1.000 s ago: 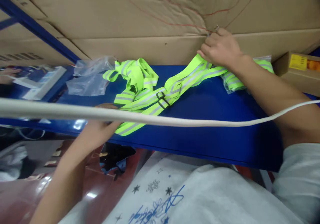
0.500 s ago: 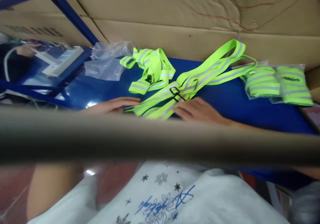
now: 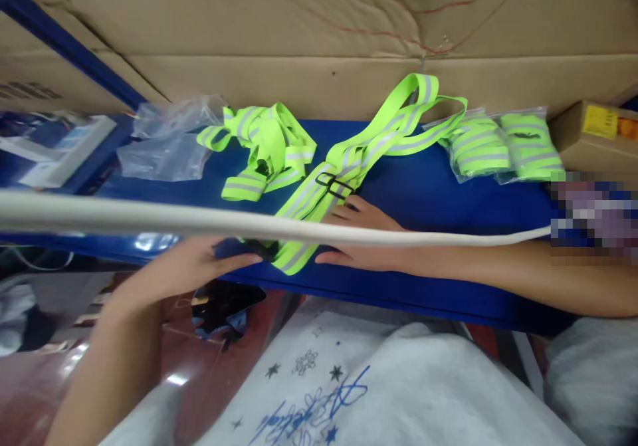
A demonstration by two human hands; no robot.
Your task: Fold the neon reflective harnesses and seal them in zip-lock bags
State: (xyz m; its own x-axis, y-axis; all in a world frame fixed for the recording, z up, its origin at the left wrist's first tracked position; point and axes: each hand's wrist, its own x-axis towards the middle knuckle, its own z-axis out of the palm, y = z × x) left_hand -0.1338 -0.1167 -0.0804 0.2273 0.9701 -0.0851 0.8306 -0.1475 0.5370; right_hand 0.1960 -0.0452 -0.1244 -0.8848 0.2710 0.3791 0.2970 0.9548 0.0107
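A neon yellow-green reflective strap with silver stripes lies gathered lengthwise on the blue table, with a black slider buckle across it. My left hand is at the strap's near end, thumb stretched out by a dark piece; a white cable hides most of its fingers. On the strap's right side, my right hand rests with fingertips at its edge below the buckle, thumb apart and pointing left. Both hands look open. Another reflective strap lies in a loose heap behind and to the left.
The blurred white cable crosses close before the camera. Clear plastic bags lie left; bagged straps lie right beside a small cardboard box. Large cardboard stands behind the table. A white power strip is far left.
The view has shifted right, and the cable now looks thinner and higher. My hands have come nearer the strap's near end, the left thumb now showing beside it.
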